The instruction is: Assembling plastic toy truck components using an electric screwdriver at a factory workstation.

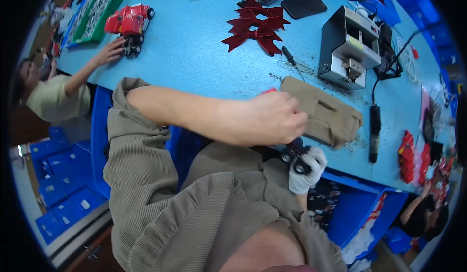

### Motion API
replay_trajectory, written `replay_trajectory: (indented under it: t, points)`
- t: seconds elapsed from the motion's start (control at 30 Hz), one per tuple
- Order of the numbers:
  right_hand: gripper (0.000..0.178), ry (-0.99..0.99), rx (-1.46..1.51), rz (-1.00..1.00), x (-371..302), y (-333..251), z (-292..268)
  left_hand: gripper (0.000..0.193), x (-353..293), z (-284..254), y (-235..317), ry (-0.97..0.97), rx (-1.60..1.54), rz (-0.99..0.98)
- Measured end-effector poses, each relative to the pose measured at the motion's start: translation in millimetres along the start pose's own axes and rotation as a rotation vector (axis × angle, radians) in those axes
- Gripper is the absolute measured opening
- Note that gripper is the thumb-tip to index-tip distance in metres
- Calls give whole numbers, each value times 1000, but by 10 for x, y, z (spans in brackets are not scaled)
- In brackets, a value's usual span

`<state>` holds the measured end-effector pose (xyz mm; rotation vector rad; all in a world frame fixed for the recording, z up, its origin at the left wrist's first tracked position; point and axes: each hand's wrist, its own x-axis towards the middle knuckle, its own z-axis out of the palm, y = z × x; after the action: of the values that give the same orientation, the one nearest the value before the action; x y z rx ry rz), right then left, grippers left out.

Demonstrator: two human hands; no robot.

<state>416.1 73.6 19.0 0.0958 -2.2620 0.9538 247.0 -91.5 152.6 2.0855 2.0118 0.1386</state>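
My right hand, in a white glove, holds a toy truck by its black-wheeled end, near the table's front edge. My bare left hand is closed over the middle of the truck, knuckles up. It hides most of the truck's body, and whatever its fingers grip is out of sight. A small red part shows just past that hand. Beside both hands lies a folded tan cloth pad on the blue table.
Beyond my hands are dark red bows, a screwdriver and a black phone. A box-shaped machine and a corded black electric screwdriver stand rightward. At left, a co-worker's hand touches another red truck near a green tray.
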Motion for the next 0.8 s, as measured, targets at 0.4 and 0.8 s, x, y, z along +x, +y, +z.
replay_trajectory:
  t: [0.4,0.8]
  points:
    - [17,-456,329,-521,237,-452,1563,50,-902,688,-18,-459,937,-401]
    - [25,-479,485,-248,294,-488,1567,47,-1407,1101,-881,-780,1219,-555]
